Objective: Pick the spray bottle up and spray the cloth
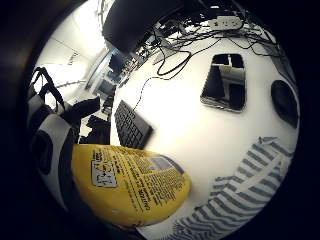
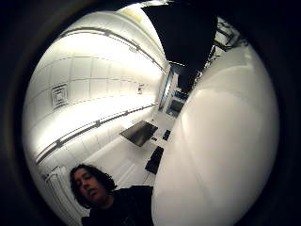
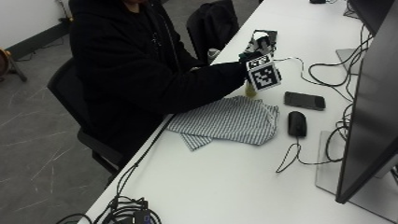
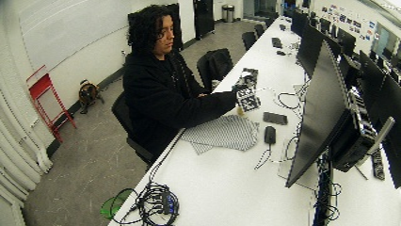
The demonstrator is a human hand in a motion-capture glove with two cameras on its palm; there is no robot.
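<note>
In the outside view my gloved right hand (image 3: 256, 63) grips the top of a yellow spray bottle (image 3: 251, 90), whose lower part shows just under the hand. The bottle stands or hangs upright at the far edge of the striped cloth (image 3: 227, 119); I cannot tell whether its base touches the table. The cloth lies spread on the white table (image 3: 236, 182) in front of the person. In the little finger side palm view the bottle's yellow labelled body (image 1: 131, 183) sits close to the palm, with the cloth (image 1: 246, 194) beside it.
A phone (image 3: 304, 100) and a black mouse (image 3: 296, 123) lie just beyond the cloth, towards a large monitor (image 3: 373, 102). A black keyboard (image 1: 131, 125) sits further along the table. Cables (image 3: 320, 70) trail behind the hand, and more bunch at the table's near corner (image 3: 127, 212).
</note>
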